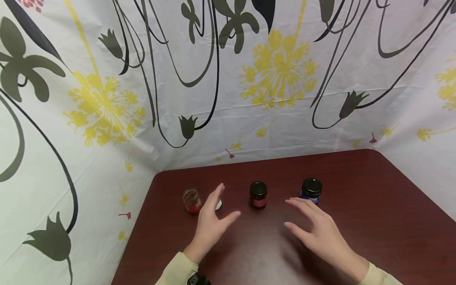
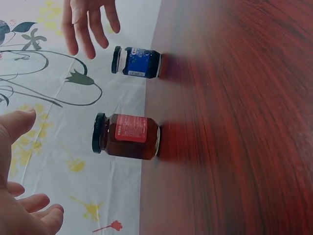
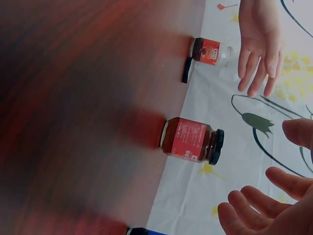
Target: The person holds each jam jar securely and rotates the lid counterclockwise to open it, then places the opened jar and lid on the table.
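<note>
My left hand (image 1: 209, 226) hovers over the table with fingers spread and thumb apart, holding nothing. Just beyond it stands a lidless glass jar (image 1: 192, 202) with a red label and dark contents low inside. Its loose lid (image 1: 219, 204) lies beside that jar, partly hidden by my left fingers. Between and beyond the hands is a capped jar (image 1: 258, 194) with a black lid and a red label, upright and untouched. On the right, my right hand (image 1: 322, 233) is raised, fingers extended and empty. Its fingertips overlap the base of a blue-labelled jar (image 1: 311, 190), which has a black lid on.
All the jars stand on a dark red-brown wooden table (image 1: 384, 221), toward its back edge. A white cloth (image 1: 228, 118) with printed flowers hangs behind the table and along both sides. A dark watch (image 1: 198, 279) sits on my left wrist, by a pale yellow sleeve (image 1: 177, 270).
</note>
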`<state>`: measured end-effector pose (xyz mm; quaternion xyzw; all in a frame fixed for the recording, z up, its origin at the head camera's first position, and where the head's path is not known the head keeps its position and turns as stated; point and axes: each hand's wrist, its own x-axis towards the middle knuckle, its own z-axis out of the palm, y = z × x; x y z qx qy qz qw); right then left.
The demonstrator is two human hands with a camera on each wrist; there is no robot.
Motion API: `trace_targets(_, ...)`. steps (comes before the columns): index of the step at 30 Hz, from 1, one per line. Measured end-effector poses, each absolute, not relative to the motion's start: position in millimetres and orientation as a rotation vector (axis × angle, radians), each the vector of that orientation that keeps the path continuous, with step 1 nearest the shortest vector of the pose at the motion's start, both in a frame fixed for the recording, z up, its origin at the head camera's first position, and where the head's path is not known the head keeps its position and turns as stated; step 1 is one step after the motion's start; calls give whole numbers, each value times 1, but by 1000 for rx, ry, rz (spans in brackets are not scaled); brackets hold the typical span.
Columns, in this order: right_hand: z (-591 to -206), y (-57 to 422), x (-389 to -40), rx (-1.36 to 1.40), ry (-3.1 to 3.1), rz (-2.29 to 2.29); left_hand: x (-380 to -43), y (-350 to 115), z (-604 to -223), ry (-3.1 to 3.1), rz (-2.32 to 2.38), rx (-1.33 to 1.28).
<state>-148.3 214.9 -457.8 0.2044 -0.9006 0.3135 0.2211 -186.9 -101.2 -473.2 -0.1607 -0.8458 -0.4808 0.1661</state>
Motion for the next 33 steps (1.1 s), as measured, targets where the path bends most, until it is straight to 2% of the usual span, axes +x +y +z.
trace_targets(24, -465, 228, -134, 455, -2493, 929, -199, -81, -488, -2378, -1638, -440)
trace_targets(33, -466, 230, -129, 407, -2512, 963, -212, -69, -494, -2376, -1831, -356)
